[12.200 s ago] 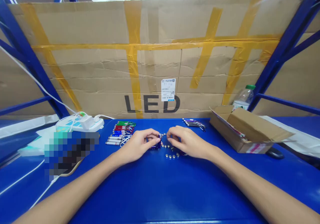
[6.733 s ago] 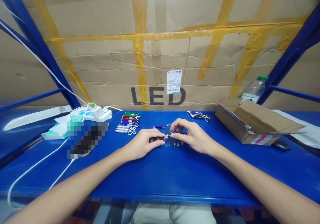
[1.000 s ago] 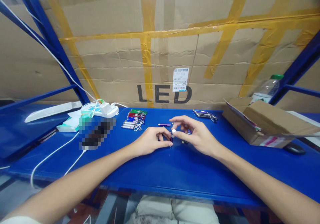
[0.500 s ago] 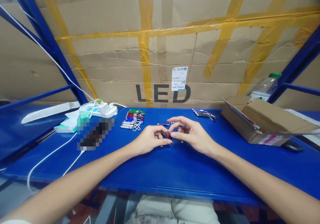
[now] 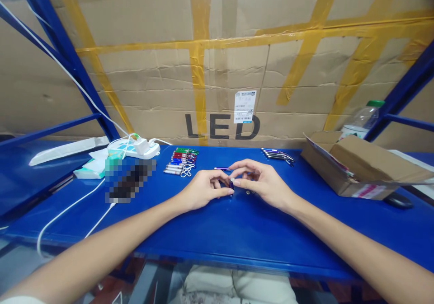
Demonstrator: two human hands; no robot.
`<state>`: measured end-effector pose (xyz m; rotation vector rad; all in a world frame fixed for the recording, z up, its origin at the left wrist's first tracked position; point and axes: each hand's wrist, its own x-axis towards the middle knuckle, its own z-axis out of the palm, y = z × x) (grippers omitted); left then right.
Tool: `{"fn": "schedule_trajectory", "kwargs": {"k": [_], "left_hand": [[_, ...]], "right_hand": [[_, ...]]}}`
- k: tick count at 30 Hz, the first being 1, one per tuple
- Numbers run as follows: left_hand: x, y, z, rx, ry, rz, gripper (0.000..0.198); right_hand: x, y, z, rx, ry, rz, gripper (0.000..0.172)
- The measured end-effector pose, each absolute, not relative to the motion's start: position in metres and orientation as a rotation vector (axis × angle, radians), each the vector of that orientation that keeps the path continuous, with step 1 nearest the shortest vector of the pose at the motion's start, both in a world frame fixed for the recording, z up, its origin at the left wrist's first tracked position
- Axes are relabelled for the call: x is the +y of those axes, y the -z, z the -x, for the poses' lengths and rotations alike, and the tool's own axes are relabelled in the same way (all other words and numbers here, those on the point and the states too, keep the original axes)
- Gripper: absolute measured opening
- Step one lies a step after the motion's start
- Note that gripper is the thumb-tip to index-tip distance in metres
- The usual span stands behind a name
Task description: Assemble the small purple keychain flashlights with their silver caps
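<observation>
The left hand (image 5: 203, 190) is gripping a small dark purple metal flashlight barrel (image 5: 231, 184) upright, while the right hand (image 5: 261, 183), just beside it, is pinching a silver button cell (image 5: 232, 179) at its open top. Loose cells (image 5: 250, 192) are lying under the right hand; finished coloured keychain flashlights (image 5: 179, 161) are resting beyond the left.

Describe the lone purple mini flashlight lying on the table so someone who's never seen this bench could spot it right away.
Start at the big cardboard sheet printed LED behind the blue table. Just below those letters, a thin purple metal mini flashlight lies flat beyond the fingers of the left hand. Unlike the multicoloured keychain flashlight cluster to its left, it lies alone and has no clip.
</observation>
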<state>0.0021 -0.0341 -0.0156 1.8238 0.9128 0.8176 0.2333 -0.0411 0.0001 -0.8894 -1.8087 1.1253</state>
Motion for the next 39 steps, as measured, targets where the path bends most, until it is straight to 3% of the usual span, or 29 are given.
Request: {"fn": "schedule_trajectory", "kwargs": {"k": [5,13,25,30,39], "left_hand": [[-0.034,0.017,-0.001,0.940,-0.858,-1.881,0.031],[-0.033,0.019,-0.001,0.933,-0.853,-1.871,0.031],[-0.031,0.022,-0.001,0.924,-0.845,-1.853,0.034],[-0.033,0.018,0.001,0.935,-0.876,-1.979,0.028],[-0.039,0.013,0.003,0.882,-0.934,-2.226,0.019]], "right_hand": [[-0.042,0.001,-0.234,-1.864,-1.033,0.876,0.040],[-0.049,-0.002,-0.235,-2.081,-0.549,0.944,0.030],[-0.051,-0.001,-0.237,-2.162,-0.423,0.853,0.025],[-0.050,-0.001,-0.238,-2.160,-0.328,0.777,0.016],[-0.043,-0.008,-0.249,-2.061,-0.046,0.825,0.016]]}}
